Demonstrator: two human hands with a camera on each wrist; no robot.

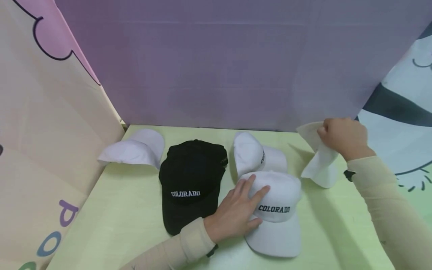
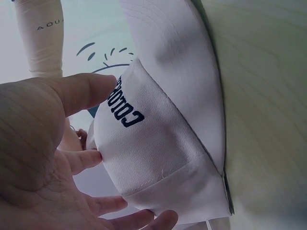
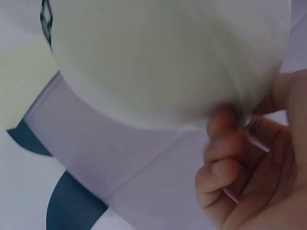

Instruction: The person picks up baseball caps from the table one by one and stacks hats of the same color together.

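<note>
My left hand (image 1: 234,213) lies with spread fingers on the crown of a white baseball cap (image 1: 281,187) marked COLORADO, its brim toward me. The left wrist view shows the fingertips right at the side of that crown and the thumb near the lettering. At the far right, my right hand (image 1: 345,137) grips another white cap (image 1: 322,168) by its edge and holds it up, hanging sideways. The right wrist view shows thumb and curled fingers pinching the rounded white edge; the cap's front is hidden.
A black COLORADO cap (image 1: 192,176) lies left of my left hand. A third white cap (image 1: 248,152) sits behind the front one, and a further white cap (image 1: 135,148) lies at the back left. Printed cloth walls (image 1: 216,75) enclose the pale table (image 1: 111,221).
</note>
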